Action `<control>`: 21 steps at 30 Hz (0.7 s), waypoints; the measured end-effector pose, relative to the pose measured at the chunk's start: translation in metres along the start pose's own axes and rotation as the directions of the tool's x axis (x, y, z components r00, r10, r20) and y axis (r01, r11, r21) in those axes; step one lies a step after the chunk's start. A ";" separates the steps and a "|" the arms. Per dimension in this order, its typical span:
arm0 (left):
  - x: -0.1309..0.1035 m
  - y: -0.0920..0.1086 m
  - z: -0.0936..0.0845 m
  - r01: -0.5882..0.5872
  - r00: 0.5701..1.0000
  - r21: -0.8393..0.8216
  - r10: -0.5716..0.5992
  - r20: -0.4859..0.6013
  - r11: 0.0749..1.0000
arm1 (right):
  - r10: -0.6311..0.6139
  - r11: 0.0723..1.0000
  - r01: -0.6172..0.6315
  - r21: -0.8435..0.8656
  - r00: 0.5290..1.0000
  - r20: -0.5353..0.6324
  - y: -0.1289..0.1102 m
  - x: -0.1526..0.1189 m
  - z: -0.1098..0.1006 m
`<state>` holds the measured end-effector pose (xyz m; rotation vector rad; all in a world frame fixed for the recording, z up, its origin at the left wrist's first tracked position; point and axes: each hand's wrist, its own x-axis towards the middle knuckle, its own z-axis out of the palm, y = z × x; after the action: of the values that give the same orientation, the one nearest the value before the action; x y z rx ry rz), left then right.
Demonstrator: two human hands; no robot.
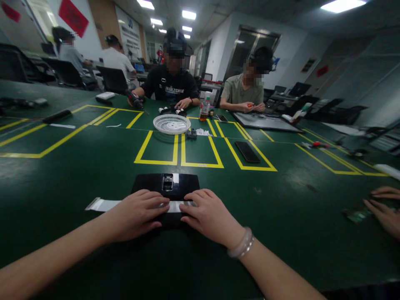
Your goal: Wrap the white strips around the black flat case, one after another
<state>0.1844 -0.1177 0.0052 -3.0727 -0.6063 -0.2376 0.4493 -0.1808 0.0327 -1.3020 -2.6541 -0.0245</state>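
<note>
A black panel (150,183) lies on the green table, with a small metallic part (168,182) set in its upper middle. Across the panel runs a white flat ribbon cable (108,204), whose connector end sticks out to the left. My left hand (140,212) rests on the cable and the panel from the left, fingers spread and lying flat. From the right, my right hand (206,214) presses on the cable with its fingers apart. Only a short stretch of the cable shows between my fingertips; the rest is hidden under my hands.
Beyond the panel are a white round grille (171,124), a black phone (247,151) and a bottle (204,109). One person across the table holds a drill (135,100); another sits by a large flat panel (265,121). At the right edge, another person's hands (386,208) are near a circuit board.
</note>
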 end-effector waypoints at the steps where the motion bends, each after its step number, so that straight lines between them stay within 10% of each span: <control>1: 0.000 0.001 -0.001 0.014 1.000 -0.009 -0.014 0.002 1.000 | 0.003 1.000 -0.003 0.000 1.000 -0.006 -0.001 0.000 0.000; 21: -0.007 -0.030 0.001 0.238 0.967 -0.068 -0.243 -0.073 0.969 | -0.079 0.997 0.076 -0.030 0.991 -0.111 0.004 -0.004 -0.001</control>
<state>0.1665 -0.0930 0.0021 -3.0212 -0.9863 -0.3860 0.4546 -0.1815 0.0326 -1.1678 -2.6155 -0.1387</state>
